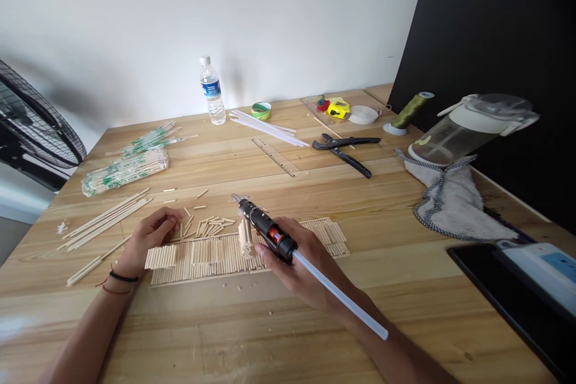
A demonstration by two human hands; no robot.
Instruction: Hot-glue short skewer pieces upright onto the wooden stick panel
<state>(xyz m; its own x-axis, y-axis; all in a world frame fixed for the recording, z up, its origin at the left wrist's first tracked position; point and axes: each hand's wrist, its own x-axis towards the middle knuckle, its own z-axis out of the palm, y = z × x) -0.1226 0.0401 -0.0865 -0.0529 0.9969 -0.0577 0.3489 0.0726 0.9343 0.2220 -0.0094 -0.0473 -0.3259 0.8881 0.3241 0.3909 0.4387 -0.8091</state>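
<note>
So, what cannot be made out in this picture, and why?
Head view:
1. Stick panel: partly hidden by the right hand and glue gun.
2. Left hand: its curled fingers hide whether it pinches anything.
3. Fan: cut off by the left edge.
4. Near ruler: print too small.

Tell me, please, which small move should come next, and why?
Perhaps the left hand should pick up one of the loose short sticks: it rests close beside them, and the right hand holds the glue gun.

The head camera looks forward and down across the table (216, 336) to the wall (288, 24).
</note>
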